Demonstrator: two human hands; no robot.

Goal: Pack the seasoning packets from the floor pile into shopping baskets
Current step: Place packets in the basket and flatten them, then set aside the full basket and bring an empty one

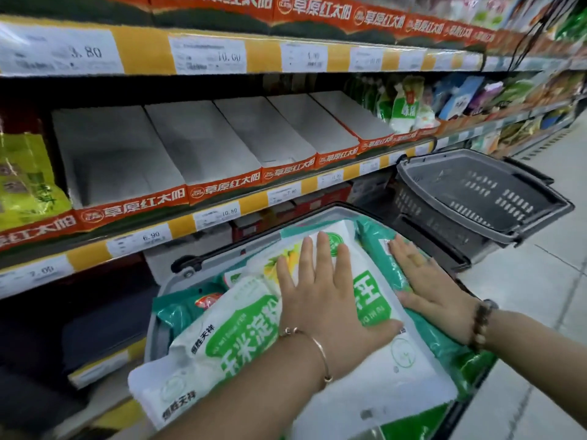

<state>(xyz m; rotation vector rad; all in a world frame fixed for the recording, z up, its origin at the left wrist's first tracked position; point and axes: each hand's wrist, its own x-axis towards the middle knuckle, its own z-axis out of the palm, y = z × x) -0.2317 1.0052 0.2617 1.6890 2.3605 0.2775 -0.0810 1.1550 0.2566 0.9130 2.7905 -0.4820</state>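
Shelves (203, 55) behind two baskets, empty basket (482, 188) at right, full basket (154, 338) centre; left hand (320, 296) spread flat on white packet (413, 376), right hand (425, 281) flat on green packet (444, 341)

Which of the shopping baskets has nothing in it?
The dark grey basket farther back on the right: its slotted bottom shows bare. The nearer basket is heaped with packets, with the left hand and right hand pressing flat on them.
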